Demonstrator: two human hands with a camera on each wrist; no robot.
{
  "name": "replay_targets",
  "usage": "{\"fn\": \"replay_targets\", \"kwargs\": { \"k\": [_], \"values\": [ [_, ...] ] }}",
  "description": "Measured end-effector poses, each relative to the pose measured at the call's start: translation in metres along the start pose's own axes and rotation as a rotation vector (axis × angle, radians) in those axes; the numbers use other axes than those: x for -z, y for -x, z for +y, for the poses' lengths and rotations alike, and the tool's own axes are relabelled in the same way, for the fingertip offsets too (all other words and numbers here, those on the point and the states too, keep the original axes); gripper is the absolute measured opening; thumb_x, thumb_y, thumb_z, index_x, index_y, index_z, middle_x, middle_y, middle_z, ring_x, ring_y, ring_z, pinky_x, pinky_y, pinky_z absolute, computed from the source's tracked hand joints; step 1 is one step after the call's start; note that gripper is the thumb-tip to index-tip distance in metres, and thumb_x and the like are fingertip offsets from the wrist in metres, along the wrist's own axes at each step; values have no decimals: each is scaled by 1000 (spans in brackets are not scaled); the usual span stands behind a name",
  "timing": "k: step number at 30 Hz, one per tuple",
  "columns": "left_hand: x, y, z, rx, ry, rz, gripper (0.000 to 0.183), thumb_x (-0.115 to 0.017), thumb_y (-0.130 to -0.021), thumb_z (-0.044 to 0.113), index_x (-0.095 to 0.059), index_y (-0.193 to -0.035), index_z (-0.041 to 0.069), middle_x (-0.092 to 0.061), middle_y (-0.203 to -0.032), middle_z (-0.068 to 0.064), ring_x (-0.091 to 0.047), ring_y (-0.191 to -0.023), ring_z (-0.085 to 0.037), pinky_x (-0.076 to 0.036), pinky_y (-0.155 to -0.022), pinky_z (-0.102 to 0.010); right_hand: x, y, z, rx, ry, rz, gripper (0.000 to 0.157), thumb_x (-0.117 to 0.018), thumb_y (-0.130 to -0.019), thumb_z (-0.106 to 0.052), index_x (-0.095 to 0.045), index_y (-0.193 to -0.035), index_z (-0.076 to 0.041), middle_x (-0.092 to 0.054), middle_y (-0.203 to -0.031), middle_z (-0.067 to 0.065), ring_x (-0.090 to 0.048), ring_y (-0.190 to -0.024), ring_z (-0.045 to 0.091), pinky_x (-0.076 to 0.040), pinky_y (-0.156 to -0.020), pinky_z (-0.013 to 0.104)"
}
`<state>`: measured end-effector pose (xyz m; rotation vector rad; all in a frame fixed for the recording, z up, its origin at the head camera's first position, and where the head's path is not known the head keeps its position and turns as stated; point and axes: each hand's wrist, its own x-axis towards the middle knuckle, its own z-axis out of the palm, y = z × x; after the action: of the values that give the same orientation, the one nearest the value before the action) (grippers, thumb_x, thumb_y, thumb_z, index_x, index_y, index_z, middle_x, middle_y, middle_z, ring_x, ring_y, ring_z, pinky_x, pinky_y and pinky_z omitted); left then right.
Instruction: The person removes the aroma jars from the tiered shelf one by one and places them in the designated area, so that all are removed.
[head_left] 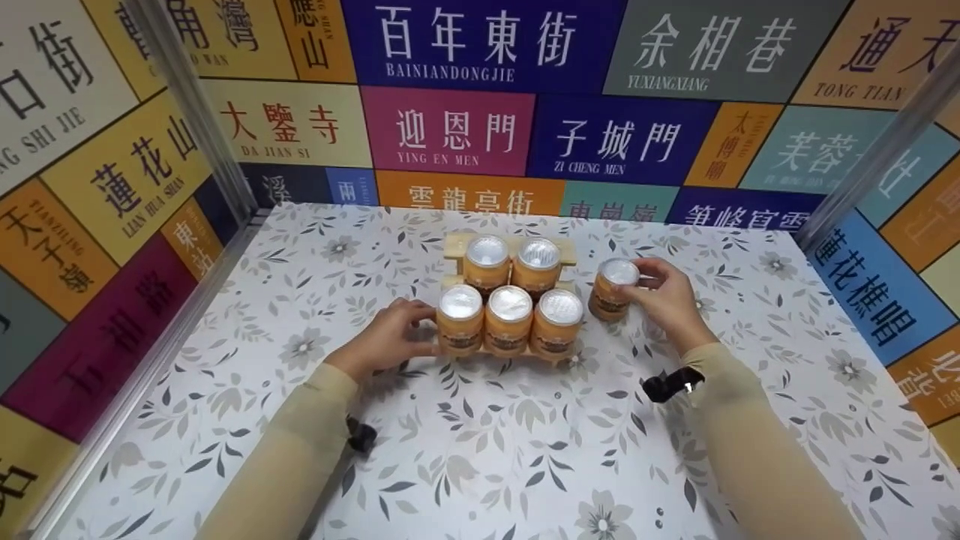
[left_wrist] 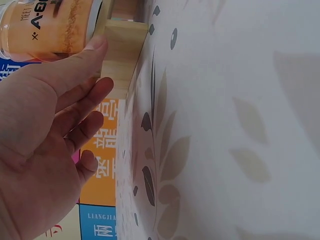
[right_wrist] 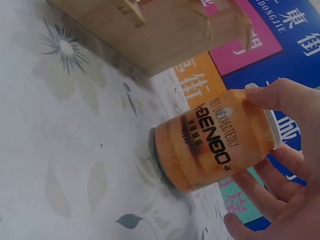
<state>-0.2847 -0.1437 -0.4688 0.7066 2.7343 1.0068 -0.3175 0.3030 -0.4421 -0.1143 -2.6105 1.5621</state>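
My right hand [head_left: 664, 296] pinches an orange lidded jar [head_left: 609, 301] by its rim, thumb on one side and fingers on the other. In the right wrist view this jar [right_wrist: 215, 145] has dark lettering, and its base is right at the tabletop. On the other side, my left hand [head_left: 394, 334] rests against the left end of a stepped wooden rack [head_left: 457, 247], beside the front-left jar [head_left: 460, 330]. The left wrist view has the thumb at that jar's base, over the rack's edge, with the other fingers loosely bent. Similar silver-topped jars fill both steps.
A white tabletop [head_left: 480, 450] with a floral print stretches under everything. Colourful sign-printed panels [head_left: 450, 127] stand behind it and along both sides, with a metal post [head_left: 199, 112] at the back left corner. Black bands circle both wrists.
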Motion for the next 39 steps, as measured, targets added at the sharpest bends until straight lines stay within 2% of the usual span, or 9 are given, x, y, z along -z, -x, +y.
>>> {"fn": "replay_targets", "kwargs": {
  "k": [7, 10, 13, 20, 25, 28, 32, 39],
  "values": [
    [1, 0, -1, 35, -6, -3, 63, -86, -85, 34, -64, -141, 15, -66, -134, 0, -56, -121, -27, -42, -106, -49, 1, -1, 1, 0, 19, -39, 56, -76, -92, -20, -53, -142, -6, -56, -144, 16, -57, -128, 32, -48, -102, 33],
    [2, 1, -1, 39, 0, -5, 64, -86, -84, 33, -64, -141, 15, -66, -135, -1, -55, -123, -27, -41, -108, -49, 0, -1, 2, -3, 20, -49, 62, -77, -93, -24, -49, -145, -6, -54, -146, 17, -55, -131, 34, -48, -106, 39],
    [2, 3, -1, 46, 6, 3, 65, -87, -83, 32, -64, -141, 15, -65, -136, -1, -54, -125, -26, -40, -111, -49, 0, 1, 3, 3, 25, -44, 70, -80, -91, -31, -47, -148, -6, -53, -147, 17, -56, -131, 35, -49, -105, 40],
    [0, 7, -2, 45, 46, 22, 63, -88, -82, 30, -65, -139, 16, -68, -134, 0, -53, -128, -28, -39, -112, -53, 3, 7, -1, 30, 55, 15, 72, -82, -89, -37, -49, -147, -9, -57, -143, 15, -58, -128, 34, -52, -95, 31],
    [-1, 5, -2, 53, 70, 26, 64, -89, -80, 29, -66, -138, 18, -68, -133, 3, -52, -127, -26, -40, -112, -50, 4, 10, -9, 67, 81, 49, 76, -81, -87, -49, -51, -146, -12, -59, -141, 12, -59, -126, 30, -51, -99, 38],
    [-2, 3, -2, 31, 56, 29, 62, -89, -81, 29, -66, -138, 17, -68, -133, 2, -52, -125, -26, -42, -109, -49, 3, 12, -14, 101, 90, 66, 76, -80, -87, -52, -52, -145, -11, -59, -140, 12, -59, -126, 30, -50, -101, 43],
    [-2, 2, -2, 0, 29, 29, 60, -88, -83, 31, -67, -137, 16, -69, -133, 1, -52, -123, -27, -43, -108, -50, 1, 16, -21, 132, 94, 90, 74, -81, -86, -51, -54, -142, -10, -58, -142, 10, -55, -130, 30, -43, -108, 49],
    [-1, 0, 1, 22, 12, 18, 61, -87, -83, 32, -66, -138, 15, -68, -134, 1, -51, -125, -26, -38, -111, -50, -2, 24, -36, 182, 102, 170, 67, -81, -87, -47, -58, -138, -11, -61, -141, 8, -51, -134, 28, -36, -113, 53]
  ]
}}
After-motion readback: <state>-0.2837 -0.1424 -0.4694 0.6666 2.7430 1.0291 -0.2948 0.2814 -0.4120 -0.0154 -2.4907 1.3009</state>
